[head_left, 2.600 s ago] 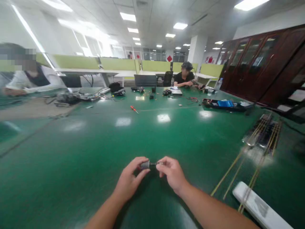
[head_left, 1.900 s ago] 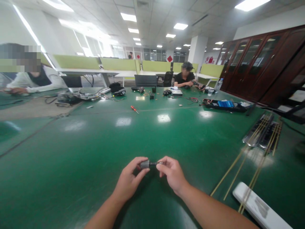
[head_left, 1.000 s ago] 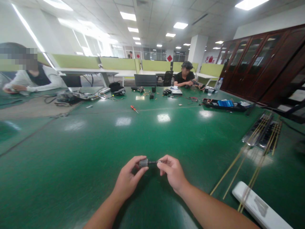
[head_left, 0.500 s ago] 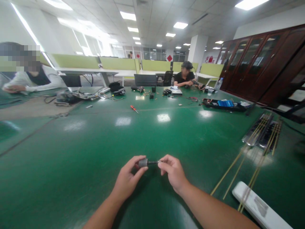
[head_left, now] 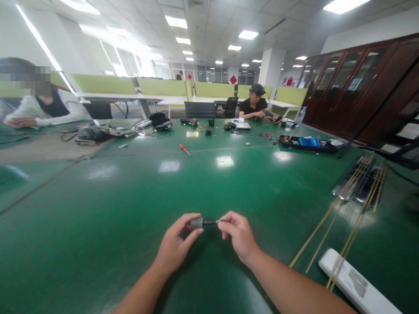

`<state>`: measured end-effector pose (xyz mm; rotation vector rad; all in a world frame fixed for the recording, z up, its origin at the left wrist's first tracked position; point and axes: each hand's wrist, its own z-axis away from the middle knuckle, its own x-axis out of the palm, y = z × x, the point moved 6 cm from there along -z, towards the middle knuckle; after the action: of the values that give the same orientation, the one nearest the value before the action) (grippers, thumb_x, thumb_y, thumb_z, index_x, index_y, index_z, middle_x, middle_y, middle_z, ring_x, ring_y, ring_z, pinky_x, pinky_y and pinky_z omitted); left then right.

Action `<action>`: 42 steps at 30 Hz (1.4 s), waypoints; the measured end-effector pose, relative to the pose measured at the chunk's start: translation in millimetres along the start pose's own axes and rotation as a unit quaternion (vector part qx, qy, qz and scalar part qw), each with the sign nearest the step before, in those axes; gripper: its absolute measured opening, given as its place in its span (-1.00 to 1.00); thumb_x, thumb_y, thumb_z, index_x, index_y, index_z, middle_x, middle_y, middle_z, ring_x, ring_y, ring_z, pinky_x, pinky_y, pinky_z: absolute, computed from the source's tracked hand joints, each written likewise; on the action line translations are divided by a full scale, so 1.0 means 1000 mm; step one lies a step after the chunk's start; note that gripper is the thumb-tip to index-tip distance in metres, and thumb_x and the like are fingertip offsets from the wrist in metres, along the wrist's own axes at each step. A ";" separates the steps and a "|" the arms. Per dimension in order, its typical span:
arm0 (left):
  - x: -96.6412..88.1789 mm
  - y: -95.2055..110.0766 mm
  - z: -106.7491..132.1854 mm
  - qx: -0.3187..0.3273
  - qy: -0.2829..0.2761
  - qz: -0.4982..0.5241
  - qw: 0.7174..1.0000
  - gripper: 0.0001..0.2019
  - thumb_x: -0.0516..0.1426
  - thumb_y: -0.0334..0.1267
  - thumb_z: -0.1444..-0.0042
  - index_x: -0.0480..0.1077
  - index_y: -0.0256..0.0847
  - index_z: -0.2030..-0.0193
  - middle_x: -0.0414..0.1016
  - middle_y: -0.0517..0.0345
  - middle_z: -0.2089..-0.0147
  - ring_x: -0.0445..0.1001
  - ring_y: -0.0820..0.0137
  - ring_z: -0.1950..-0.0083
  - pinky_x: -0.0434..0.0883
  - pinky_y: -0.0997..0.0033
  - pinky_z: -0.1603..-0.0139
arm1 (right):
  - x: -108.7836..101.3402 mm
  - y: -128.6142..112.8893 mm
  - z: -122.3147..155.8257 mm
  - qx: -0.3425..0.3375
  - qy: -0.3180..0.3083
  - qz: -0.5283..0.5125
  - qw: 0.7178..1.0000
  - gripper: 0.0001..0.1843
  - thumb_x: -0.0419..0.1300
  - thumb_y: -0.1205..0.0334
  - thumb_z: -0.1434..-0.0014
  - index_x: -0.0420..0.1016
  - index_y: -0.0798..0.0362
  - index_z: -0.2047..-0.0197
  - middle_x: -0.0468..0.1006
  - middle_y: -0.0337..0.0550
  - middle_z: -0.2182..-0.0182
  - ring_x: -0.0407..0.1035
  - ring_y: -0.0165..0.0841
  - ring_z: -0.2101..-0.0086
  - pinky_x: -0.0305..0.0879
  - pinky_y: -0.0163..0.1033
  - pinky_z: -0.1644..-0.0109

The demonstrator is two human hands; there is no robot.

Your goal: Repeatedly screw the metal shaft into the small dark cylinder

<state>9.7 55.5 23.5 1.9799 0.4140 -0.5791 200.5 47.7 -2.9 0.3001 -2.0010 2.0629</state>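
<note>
Held above bench (head_left: 98, 218) near edge: grey cylinder (head_left: 197, 223) pinched in left hand (head_left: 175, 245), thin shaft (head_left: 212, 222) nipped by right hand (head_left: 238, 235), seemingly for steadiness.

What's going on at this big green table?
A person is handling a small part over the green table. Their left hand pinches its small grey cylinder; the right hand pinches the thin shaft sticking out of it. Thin yellowish rods and a white bar lie to the right. A seated co-worker is at the far end.
</note>
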 end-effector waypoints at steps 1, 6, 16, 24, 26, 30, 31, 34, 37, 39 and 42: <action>0.000 0.000 0.000 -0.001 0.001 0.000 1.000 -0.69 0.19 -0.09 -0.13 0.46 -0.16 0.03 0.55 0.02 0.07 0.54 0.26 0.09 0.48 0.27 0.04 | 0.000 0.000 0.000 0.001 0.001 0.001 1.000 -0.85 0.31 0.22 0.10 0.44 0.09 0.52 0.37 -0.33 0.65 0.20 -0.47 0.63 0.11 -0.33 0.50; 0.000 -0.001 -0.001 -0.005 -0.005 0.003 1.000 -0.69 0.19 -0.09 -0.13 0.46 -0.16 0.03 0.55 0.02 0.07 0.54 0.26 0.10 0.48 0.26 0.04 | 0.000 0.001 -0.001 -0.003 -0.001 -0.003 1.000 -0.85 0.30 0.23 0.10 0.43 0.09 0.52 0.37 -0.33 0.65 0.20 -0.48 0.63 0.10 -0.33 0.49; 0.002 -0.006 -0.001 -0.032 -0.005 0.020 0.999 -0.66 0.20 -0.06 -0.11 0.46 -0.16 0.02 0.56 0.01 0.05 0.55 0.23 0.07 0.48 0.23 -0.01 | -0.002 -0.003 -0.001 -0.011 0.015 0.003 1.000 -0.85 0.29 0.21 0.10 0.44 0.09 0.53 0.35 -0.34 0.68 0.18 -0.47 0.64 0.10 -0.33 0.50; 0.002 -0.008 -0.001 -0.038 -0.013 0.029 0.999 -0.68 0.20 -0.07 -0.12 0.45 -0.13 0.01 0.56 0.05 0.06 0.55 0.26 0.10 0.48 0.27 0.03 | -0.002 -0.003 0.000 -0.007 0.016 0.000 1.000 -0.87 0.29 0.23 0.10 0.44 0.09 0.54 0.35 -0.34 0.70 0.17 -0.47 0.64 0.09 -0.32 0.49; 0.002 -0.008 -0.001 -0.036 -0.013 0.029 0.999 -0.68 0.21 -0.07 -0.12 0.45 -0.13 0.01 0.55 0.05 0.05 0.55 0.26 0.08 0.47 0.27 0.02 | -0.003 -0.002 0.000 -0.008 0.017 0.000 1.000 -0.87 0.29 0.24 0.10 0.44 0.09 0.53 0.35 -0.34 0.69 0.18 -0.47 0.64 0.09 -0.32 0.49; 0.001 -0.007 -0.002 -0.036 -0.012 0.037 0.999 -0.68 0.21 -0.08 -0.12 0.45 -0.13 0.02 0.55 0.06 0.06 0.55 0.26 0.08 0.47 0.29 0.01 | -0.003 -0.002 0.000 -0.008 0.021 -0.002 1.000 -0.89 0.28 0.25 0.10 0.44 0.09 0.54 0.34 -0.34 0.70 0.17 -0.47 0.64 0.08 -0.32 0.49; 0.001 -0.007 -0.002 -0.038 -0.013 0.039 0.998 -0.69 0.21 -0.08 -0.12 0.45 -0.13 0.03 0.55 0.07 0.06 0.54 0.26 0.08 0.47 0.29 0.01 | -0.003 -0.002 0.000 -0.007 0.021 -0.003 1.000 -0.89 0.27 0.25 0.10 0.43 0.09 0.54 0.34 -0.34 0.70 0.17 -0.47 0.64 0.08 -0.32 0.49; 0.003 -0.008 -0.001 -0.044 -0.021 0.045 0.998 -0.69 0.21 -0.09 -0.12 0.45 -0.12 0.02 0.54 0.08 0.06 0.54 0.27 0.07 0.46 0.30 0.00 | -0.004 -0.001 -0.001 -0.007 0.020 -0.004 1.000 -0.89 0.27 0.26 0.10 0.43 0.09 0.54 0.34 -0.34 0.70 0.17 -0.47 0.64 0.08 -0.32 0.49; 0.004 -0.010 0.000 -0.050 -0.028 0.052 0.997 -0.69 0.20 -0.09 -0.13 0.44 -0.13 0.02 0.53 0.06 0.05 0.53 0.27 0.07 0.44 0.28 -0.01 | -0.005 0.001 -0.002 -0.012 0.020 -0.003 1.000 -0.90 0.26 0.27 0.09 0.43 0.10 0.53 0.34 -0.34 0.70 0.17 -0.48 0.64 0.08 -0.33 0.48; 0.004 -0.010 0.000 -0.051 -0.029 0.056 0.997 -0.69 0.20 -0.08 -0.13 0.44 -0.14 0.02 0.53 0.06 0.06 0.53 0.27 0.07 0.43 0.28 -0.02 | -0.006 0.003 -0.002 -0.012 0.020 -0.003 1.000 -0.90 0.26 0.27 0.08 0.43 0.11 0.52 0.34 -0.35 0.70 0.17 -0.48 0.64 0.08 -0.33 0.48; 0.004 -0.009 -0.001 -0.051 -0.028 0.054 0.997 -0.69 0.20 -0.09 -0.13 0.44 -0.13 0.03 0.53 0.07 0.06 0.52 0.27 0.06 0.42 0.28 -0.03 | -0.007 0.006 -0.002 -0.008 0.025 -0.006 1.000 -0.88 0.27 0.26 0.09 0.43 0.11 0.52 0.34 -0.35 0.70 0.17 -0.49 0.64 0.07 -0.34 0.49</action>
<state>8.8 60.4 15.3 1.8709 0.2953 -0.5333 205.1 49.6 -10.5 0.2555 -1.9806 2.0264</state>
